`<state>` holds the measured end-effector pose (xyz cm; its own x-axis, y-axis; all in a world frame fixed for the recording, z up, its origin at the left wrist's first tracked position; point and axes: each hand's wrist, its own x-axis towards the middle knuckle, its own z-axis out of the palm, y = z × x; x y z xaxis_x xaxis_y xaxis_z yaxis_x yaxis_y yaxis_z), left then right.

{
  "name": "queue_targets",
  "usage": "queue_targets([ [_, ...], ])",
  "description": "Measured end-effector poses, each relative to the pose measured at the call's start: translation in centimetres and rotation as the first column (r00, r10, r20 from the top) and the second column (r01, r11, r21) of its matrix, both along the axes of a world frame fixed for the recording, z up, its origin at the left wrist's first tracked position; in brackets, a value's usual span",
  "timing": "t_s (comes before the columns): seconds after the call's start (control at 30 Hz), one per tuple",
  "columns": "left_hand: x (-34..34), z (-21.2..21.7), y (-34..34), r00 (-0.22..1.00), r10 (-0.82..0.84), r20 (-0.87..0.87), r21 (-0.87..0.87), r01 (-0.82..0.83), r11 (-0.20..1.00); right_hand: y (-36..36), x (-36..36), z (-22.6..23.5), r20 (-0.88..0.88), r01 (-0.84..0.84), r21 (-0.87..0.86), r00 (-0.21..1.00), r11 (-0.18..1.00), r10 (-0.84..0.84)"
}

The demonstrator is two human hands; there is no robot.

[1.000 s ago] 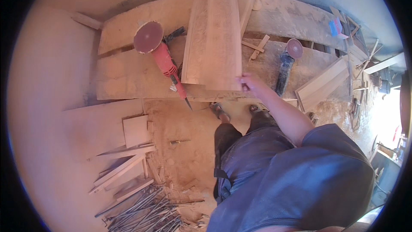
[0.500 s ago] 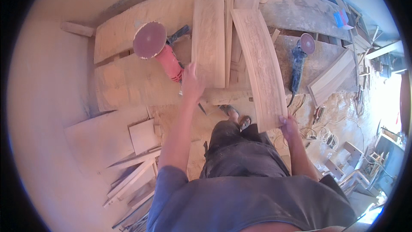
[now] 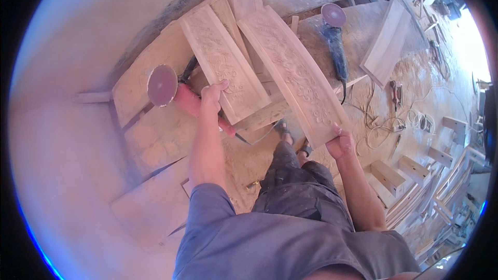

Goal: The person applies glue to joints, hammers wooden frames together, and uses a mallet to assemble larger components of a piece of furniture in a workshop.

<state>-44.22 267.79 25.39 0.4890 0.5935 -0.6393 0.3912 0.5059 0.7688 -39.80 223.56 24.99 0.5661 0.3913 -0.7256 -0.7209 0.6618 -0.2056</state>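
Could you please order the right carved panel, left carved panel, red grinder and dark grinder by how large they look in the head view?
1. Right carved panel
2. Left carved panel
3. Red grinder, partly hidden
4. Dark grinder
Nearness to the camera may enlarge the first.

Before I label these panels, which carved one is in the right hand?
The carved panel nearer the dark grinder, gripped by the right hand; the other panel, nearer the red grinder, touches the left hand.
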Motion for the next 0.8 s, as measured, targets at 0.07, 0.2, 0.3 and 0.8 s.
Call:
queue_targets([
  [0.07,-0.9,-0.4,0.2,0.994,-0.014,0.112,-0.117,0.027,0.993,0.0,-0.4,-2.0,-0.005,-0.022,-0.013,1.000,1.000,0.022],
  [0.2,-2.0,0.7,-3.0,0.997,0.008,0.074,-0.226,0.009,0.974,1.0,-1.1,0.2,0.112,-0.066,-0.041,0.991,0.997,0.070],
  [0.3,-3.8,0.4,-4.6,0.999,0.011,0.035,-0.250,-0.002,0.968,1.1,-2.2,-0.4,0.092,-0.021,-0.053,0.995,0.998,0.026],
  [0.8,-9.6,5.0,-7.3,0.944,-0.232,0.232,-0.307,0.298,0.904,4.8,-8.3,-0.2,0.106,0.133,0.015,0.985,0.991,-0.134],
])
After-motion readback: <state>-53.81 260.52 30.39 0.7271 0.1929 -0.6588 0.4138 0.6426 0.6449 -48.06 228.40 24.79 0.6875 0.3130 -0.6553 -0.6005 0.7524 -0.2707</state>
